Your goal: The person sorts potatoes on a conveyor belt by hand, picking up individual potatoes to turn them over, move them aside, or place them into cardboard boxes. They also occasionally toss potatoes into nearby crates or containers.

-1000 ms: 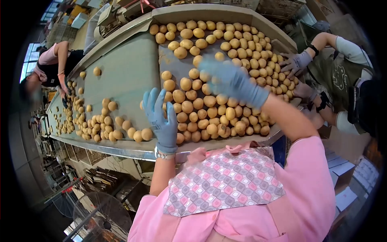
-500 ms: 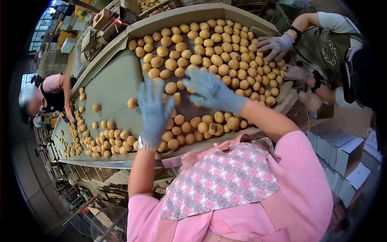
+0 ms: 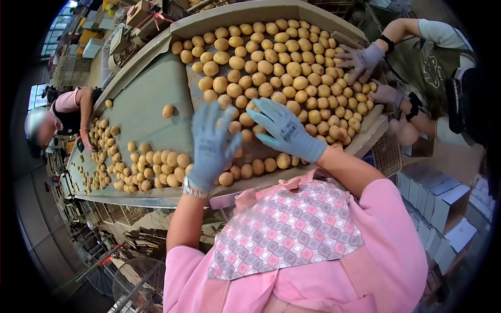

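My left hand (image 3: 211, 148), in a blue glove, hovers over or rests on the table near its front side, fingers spread. To its right my right hand (image 3: 289, 130), gloved the same way, reaches over the near edge of the potatoes (image 3: 300, 82), its fingers apart. Both palms face down with nothing gripped; whether the fingertips touch potatoes cannot be made out. A dense layer of round, yellow-brown potatoes lies beyond and right of my hands. Below them, a row of potatoes (image 3: 258, 167) runs along the front edge. One potato (image 3: 167, 110) sits alone on the green belt (image 3: 148, 96).
A co-worker's gloved hand (image 3: 360, 61) lies on the potatoes at the right end. At the far left another person (image 3: 73, 117) bends over more potatoes (image 3: 107, 146). A raised board (image 3: 235, 18) borders the far side. White boxes (image 3: 433, 195) stand at lower right.
Potatoes along the near side have thinned beneath my hands, and the spread beyond them has shifted. My right hand has moved slightly right and down; both hands stay spread.
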`<state>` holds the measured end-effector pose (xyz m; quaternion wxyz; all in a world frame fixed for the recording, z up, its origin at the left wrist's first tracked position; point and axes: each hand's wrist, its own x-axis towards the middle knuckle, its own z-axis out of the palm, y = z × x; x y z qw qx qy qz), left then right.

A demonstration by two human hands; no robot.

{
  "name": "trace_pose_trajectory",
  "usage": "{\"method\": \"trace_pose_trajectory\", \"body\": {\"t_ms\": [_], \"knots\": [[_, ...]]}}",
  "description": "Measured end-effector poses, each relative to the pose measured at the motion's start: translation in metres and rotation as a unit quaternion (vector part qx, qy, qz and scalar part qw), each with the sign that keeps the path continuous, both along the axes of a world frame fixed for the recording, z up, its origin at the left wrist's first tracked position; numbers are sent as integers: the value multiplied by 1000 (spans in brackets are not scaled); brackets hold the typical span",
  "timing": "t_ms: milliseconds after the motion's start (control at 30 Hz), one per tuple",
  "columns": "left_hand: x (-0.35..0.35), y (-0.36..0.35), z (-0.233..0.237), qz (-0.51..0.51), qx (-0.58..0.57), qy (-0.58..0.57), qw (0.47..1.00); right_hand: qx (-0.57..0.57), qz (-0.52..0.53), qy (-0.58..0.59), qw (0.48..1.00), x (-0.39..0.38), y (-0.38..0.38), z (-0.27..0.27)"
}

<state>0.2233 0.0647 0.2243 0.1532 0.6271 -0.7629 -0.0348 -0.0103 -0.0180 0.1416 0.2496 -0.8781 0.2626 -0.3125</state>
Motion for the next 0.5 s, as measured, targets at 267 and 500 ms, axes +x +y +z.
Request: {"method": "trace_pose_trajectory", "body": {"t_ms": [267, 500], "knots": [[48, 22, -2, -4, 104, -23, 994, -1, 128, 81, 988, -99, 31, -18], [73, 43, -8, 234, -109, -2, 966, -70, -92, 30, 993, -91, -30, -20]]}}
